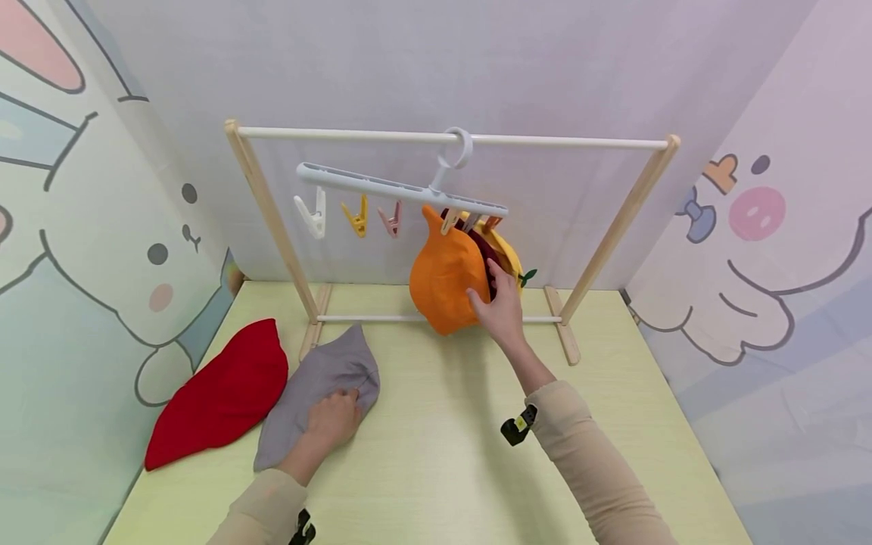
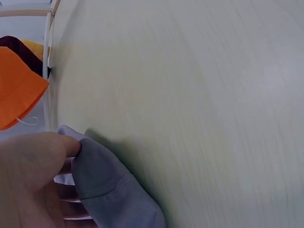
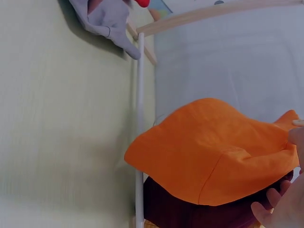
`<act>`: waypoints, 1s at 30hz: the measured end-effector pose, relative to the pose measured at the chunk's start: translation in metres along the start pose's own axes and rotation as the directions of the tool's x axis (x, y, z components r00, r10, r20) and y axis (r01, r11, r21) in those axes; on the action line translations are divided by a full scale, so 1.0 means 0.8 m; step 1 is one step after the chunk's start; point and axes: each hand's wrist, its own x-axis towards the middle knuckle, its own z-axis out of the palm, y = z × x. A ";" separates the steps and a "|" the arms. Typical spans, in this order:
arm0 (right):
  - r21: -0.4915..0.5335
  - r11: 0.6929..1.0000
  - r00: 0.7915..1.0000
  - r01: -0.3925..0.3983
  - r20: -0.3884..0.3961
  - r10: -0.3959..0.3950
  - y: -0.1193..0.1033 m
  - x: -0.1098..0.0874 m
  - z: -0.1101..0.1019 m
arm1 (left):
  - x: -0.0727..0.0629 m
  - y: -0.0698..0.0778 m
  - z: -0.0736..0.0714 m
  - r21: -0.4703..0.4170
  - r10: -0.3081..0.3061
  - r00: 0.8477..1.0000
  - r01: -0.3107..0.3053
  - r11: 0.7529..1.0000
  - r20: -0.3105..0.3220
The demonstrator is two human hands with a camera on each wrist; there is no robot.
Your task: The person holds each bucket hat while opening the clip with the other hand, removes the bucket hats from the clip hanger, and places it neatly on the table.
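My left hand point(image 1: 335, 416) pinches the edge of a grey bucket hat point(image 1: 300, 412) lying folded on the table; in the left wrist view its thumb point(image 2: 69, 145) is on one side of the cloth. An orange bucket hat point(image 1: 446, 280) hangs by a beige clip from a pale blue hanger point(image 1: 381, 185). Behind it hang a maroon hat point(image 3: 166, 204) and a yellow hat point(image 1: 507, 253) with a green leaf. My right hand point(image 1: 500, 306) is at the orange hat's right edge, thumb and fingers spread apart, fingertips by the maroon hat.
A red hat point(image 1: 225, 390) lies left of the grey one. The hanger hooks over the white top bar point(image 1: 559, 141) of a wooden-legged rack and tilts down to the right. White point(image 1: 315, 216), yellow point(image 1: 357, 217) and pink point(image 1: 391, 219) clips dangle from its left half.
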 end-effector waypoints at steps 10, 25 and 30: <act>-0.029 0.998 0.999 -0.048 0.020 0.049 0.002 0.001 0.007 | 0.006 0.003 -0.014 -0.020 0.024 0.998 -0.025 0.999 -0.052; -0.098 0.994 0.997 -0.053 0.042 0.057 0.008 0.004 0.012 | 0.024 0.031 -0.047 -0.060 0.096 0.977 -0.109 0.992 -0.192; -0.113 0.993 0.999 -0.044 0.019 0.046 0.007 0.003 0.011 | 0.026 0.045 -0.058 -0.059 0.157 0.943 -0.182 0.982 -0.294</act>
